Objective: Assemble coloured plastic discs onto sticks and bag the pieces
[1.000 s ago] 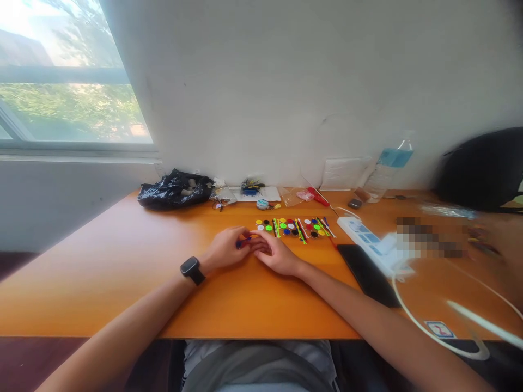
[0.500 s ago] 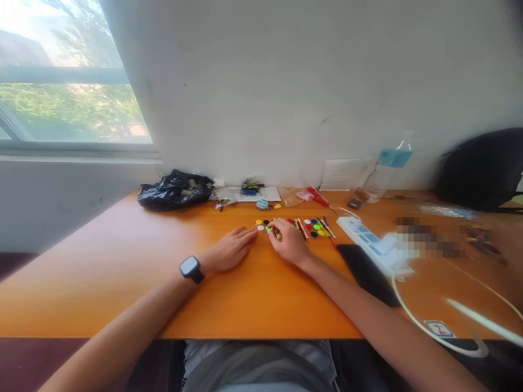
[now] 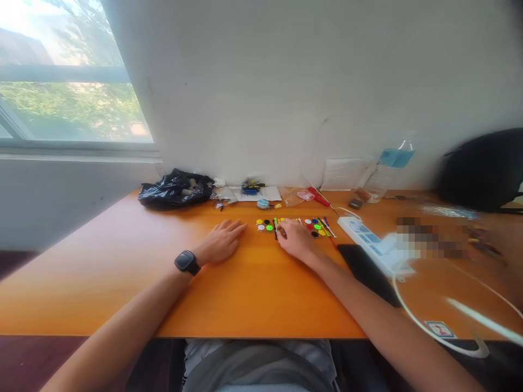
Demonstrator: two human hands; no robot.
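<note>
Palm down on the table, my left hand (image 3: 220,239) lies with its fingers stretched out and holds nothing; a black watch (image 3: 187,262) is on that wrist. My right hand (image 3: 296,238) has its fingers curled and thumb drawn in beside a thin dark stick (image 3: 275,229); whatever is between the fingertips is too small to make out. Just left of that stick is a small group of discs: a yellow disc (image 3: 259,221), a black disc (image 3: 267,221), a white disc (image 3: 261,227) and a green disc (image 3: 269,227). Further small pieces are partly hidden behind my right hand.
More coloured discs (image 3: 314,234) and thin sticks (image 3: 327,226) lie right of my hand. A white power strip (image 3: 363,239) and black phone-like slab (image 3: 365,272) are farther right. A black plastic bag (image 3: 163,190), a red-handled tool (image 3: 318,197) and a clear bottle (image 3: 376,182) stand along the wall.
My left hand has drawn back to the left, away from the discs. My right hand has shifted slightly right, uncovering the green disc and the dark stick.
</note>
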